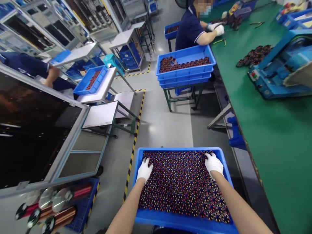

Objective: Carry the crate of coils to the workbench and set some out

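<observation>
A blue plastic tray (180, 219) sits in front of me, filled with tight rows of small round wound parts (177, 182) that look like motor cores, dark with copper, red and blue spots. My left hand (145, 171), in a white glove, rests on the parts along the tray's left side, fingers apart. At the far right corner, my right hand (214, 165), also gloved, touches the parts with its fingers spread and bent. Neither hand visibly lifts a part. The fingertips are partly lost among the dark parts.
A green workbench (275, 136) runs along the right with a blue machine (280, 71). Stacked blue trays (185, 78) stand on a stool ahead, beside a seated co-worker (187, 29). Left are a dark-windowed cabinet (36, 130), a small table (101, 113) and wire spools (60, 219).
</observation>
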The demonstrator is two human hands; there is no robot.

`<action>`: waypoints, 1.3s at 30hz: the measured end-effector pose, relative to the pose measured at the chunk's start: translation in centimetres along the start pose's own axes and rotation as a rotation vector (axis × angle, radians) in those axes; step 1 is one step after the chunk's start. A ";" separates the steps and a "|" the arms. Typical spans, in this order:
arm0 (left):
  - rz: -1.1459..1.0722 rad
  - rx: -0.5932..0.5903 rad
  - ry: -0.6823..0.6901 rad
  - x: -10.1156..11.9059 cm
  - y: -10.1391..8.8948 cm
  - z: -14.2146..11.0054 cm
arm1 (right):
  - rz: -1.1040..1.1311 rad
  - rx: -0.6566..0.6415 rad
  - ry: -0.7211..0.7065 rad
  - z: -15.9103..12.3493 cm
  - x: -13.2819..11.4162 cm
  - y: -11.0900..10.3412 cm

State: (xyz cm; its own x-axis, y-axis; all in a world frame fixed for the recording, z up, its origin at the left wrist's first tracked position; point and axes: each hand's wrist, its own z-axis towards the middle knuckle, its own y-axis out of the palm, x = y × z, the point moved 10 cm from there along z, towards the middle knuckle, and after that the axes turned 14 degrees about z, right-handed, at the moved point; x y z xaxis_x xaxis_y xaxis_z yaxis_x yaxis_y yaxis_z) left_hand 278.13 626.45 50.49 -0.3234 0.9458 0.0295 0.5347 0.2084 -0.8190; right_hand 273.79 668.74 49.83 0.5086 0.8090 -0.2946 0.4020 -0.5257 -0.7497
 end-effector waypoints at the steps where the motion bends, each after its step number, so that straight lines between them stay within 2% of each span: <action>1: 0.033 -0.002 -0.004 0.1 -0.3 1.0 | -0.005 0.005 0.025 0.2 0.1 0.0; 5: 0.183 -0.039 -0.015 0.5 -0.5 3.5 | -0.043 0.043 0.077 0.9 0.3 0.0; 12: 0.365 -0.070 0.030 0.8 -0.4 4.6 | -0.069 0.096 0.068 1.0 0.1 0.2; 17: 0.361 -0.106 0.042 0.7 -0.3 5.6 | 0.012 0.111 0.055 1.0 0.0 -0.5; 24: 0.278 -0.102 -0.014 -0.3 0.2 6.4 | 0.194 0.103 0.002 0.7 0.7 -1.5; 28: 0.215 -0.111 0.032 -0.2 0.2 6.6 | 0.310 0.037 -0.063 1.0 0.7 -1.8; 32: 0.080 -0.088 0.045 -0.8 -0.9 6.3 | 0.442 -0.060 -0.109 1.3 0.4 -1.1; 36: -0.171 -0.043 0.008 -2.4 -1.9 4.7 | 0.612 -0.147 -0.103 1.0 0.4 0.0; 39: -0.426 -0.048 -0.021 -2.3 -0.9 3.0 | 0.729 -0.164 -0.082 0.6 0.6 0.6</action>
State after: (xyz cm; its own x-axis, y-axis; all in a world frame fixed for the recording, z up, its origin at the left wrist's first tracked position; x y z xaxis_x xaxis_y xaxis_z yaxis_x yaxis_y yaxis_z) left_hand 276.05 623.33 49.38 -0.5388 0.7675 0.3474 0.3853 0.5911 -0.7086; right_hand 273.86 669.09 48.88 0.6339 0.2548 -0.7303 0.0967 -0.9629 -0.2520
